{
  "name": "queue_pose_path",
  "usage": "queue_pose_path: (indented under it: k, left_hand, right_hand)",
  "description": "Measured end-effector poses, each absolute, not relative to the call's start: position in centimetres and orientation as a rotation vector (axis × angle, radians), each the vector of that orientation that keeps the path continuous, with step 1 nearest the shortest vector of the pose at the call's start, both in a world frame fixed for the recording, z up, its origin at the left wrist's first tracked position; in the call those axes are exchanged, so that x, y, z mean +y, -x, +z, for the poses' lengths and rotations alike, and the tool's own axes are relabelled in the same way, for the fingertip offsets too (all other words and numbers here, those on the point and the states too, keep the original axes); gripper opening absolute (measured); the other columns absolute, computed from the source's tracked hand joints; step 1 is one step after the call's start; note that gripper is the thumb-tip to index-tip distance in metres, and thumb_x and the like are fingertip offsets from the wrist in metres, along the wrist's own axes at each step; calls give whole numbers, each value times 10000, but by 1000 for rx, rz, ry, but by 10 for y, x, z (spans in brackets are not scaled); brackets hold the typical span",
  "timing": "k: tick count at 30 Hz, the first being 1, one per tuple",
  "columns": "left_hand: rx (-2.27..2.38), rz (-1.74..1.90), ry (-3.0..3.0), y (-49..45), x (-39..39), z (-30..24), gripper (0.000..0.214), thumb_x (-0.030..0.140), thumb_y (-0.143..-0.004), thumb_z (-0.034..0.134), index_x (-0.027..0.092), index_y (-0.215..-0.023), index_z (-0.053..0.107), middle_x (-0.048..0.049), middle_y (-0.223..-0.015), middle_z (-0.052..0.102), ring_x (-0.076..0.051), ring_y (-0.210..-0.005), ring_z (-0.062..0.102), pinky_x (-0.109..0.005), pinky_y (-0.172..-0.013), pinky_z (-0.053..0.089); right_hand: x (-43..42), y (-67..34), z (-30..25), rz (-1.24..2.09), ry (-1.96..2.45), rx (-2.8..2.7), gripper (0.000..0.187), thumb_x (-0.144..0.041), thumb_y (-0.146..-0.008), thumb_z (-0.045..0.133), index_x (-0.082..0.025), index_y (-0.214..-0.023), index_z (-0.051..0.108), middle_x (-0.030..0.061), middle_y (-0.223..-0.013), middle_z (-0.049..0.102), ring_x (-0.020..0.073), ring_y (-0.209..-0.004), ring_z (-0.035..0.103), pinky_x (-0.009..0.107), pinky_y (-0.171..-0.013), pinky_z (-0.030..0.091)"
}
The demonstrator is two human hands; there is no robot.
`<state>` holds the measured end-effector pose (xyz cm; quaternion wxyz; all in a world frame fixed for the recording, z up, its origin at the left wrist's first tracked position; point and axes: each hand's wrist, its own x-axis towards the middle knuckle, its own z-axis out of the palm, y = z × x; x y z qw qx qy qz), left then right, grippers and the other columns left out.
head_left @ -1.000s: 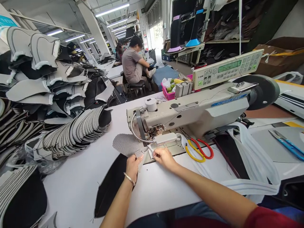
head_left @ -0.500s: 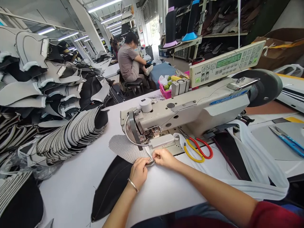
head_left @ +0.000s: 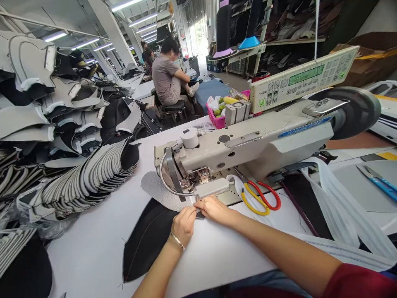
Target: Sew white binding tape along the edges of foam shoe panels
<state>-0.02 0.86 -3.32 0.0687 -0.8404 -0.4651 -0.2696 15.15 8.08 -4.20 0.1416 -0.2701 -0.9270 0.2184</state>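
My left hand, with a bracelet at its wrist, is closed in a pinch on the near edge of a sewn fabric piece. That piece shows a grey mesh part at the sewing machine's head and a black part lying flat with a curved stitch line. My right hand is closed at the same edge, its fingertips meeting the left ones beside a narrow white strip. The sewing machine stands just beyond both hands; its needle area is partly hidden behind a curved dark guard.
Scissors with red and yellow handles lie right of my hands, near white tape. Blue-handled scissors are farther right. Stacked curved fabric pieces stand left. A pink basket is behind the machine; a seated person is beyond.
My right hand has turned flatter and moved closer to my left fingertips over the fabric edge. The machine's handwheel now looks blurred. The view has shifted slightly.
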Motion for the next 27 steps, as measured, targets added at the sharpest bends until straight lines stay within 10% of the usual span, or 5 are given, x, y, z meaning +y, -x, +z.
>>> queue_pose_path:
  k: [14, 27]
  left_hand:
    - [-1477, -540, 2580, 55, 62, -54, 347, 50, -744, 345, 214, -822, 642, -53, -787, 642, -150, -763, 598, -267, -736, 507]
    - [-1458, -631, 2523, 63, 67, -62, 332, 114, -792, 343, 212, -677, 640, -49, -707, 609, -139, -713, 574, -257, -670, 510]
  right_hand:
    - [87, -144, -48, 479, 896, -2650, 404, -118, -731, 402, -143, -1118, 519, 103, -872, 562, 217, -826, 479, 308, -730, 317]
    - [86, -144, -48, 450, 945, -2686, 214, -137, -733, 397, -144, -855, 572, 93, -821, 561, 199, -743, 477, 289, -666, 327]
